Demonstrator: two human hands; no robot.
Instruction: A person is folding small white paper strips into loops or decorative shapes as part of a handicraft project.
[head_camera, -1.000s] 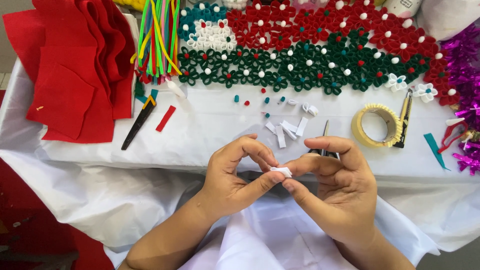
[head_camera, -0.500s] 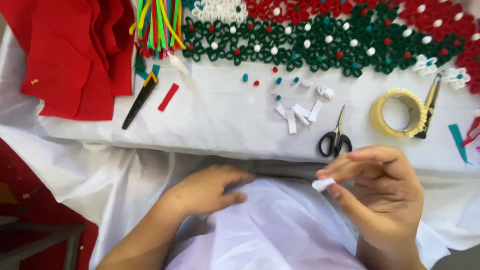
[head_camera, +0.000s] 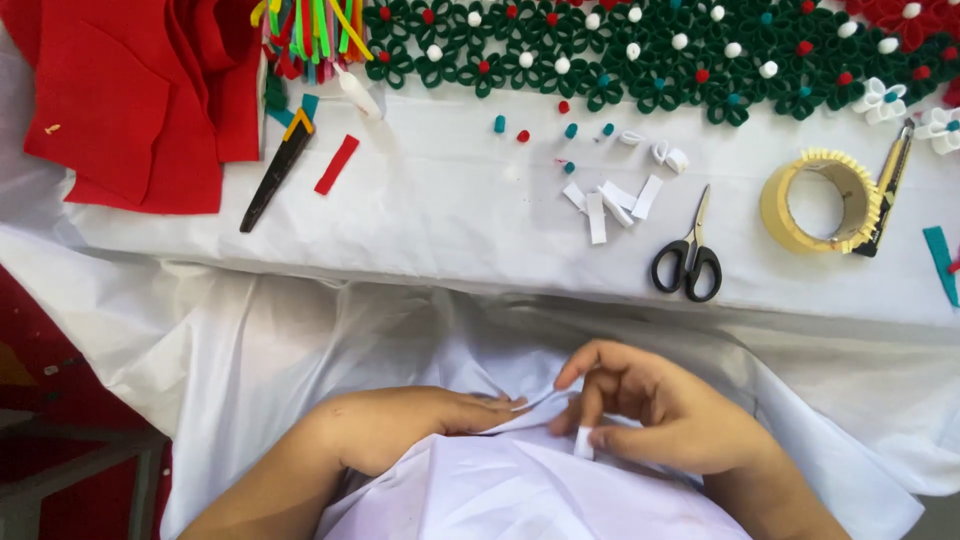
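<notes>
My right hand (head_camera: 660, 415) rests low over my lap and pinches a small white paper strip (head_camera: 583, 441) between thumb and fingers. My left hand (head_camera: 420, 425) lies flat on the white cloth (head_camera: 300, 340) beside it, fingers together, tips touching a fold of the cloth near the right hand. More cut white strips (head_camera: 612, 203) lie on the table above, next to black-handled scissors (head_camera: 688, 255).
Along the table's far edge runs a mat of green rolled-paper flowers (head_camera: 640, 55). Red felt (head_camera: 130, 100) lies at far left, with coloured strips (head_camera: 310, 30) and a black craft knife (head_camera: 275, 175). A yellow tape roll (head_camera: 818, 200) sits at right.
Both hands have dropped from the table edge to my lap. The left hand let go of the white strip and flattened on the cloth; the right keeps the strip. The view tilted down.
</notes>
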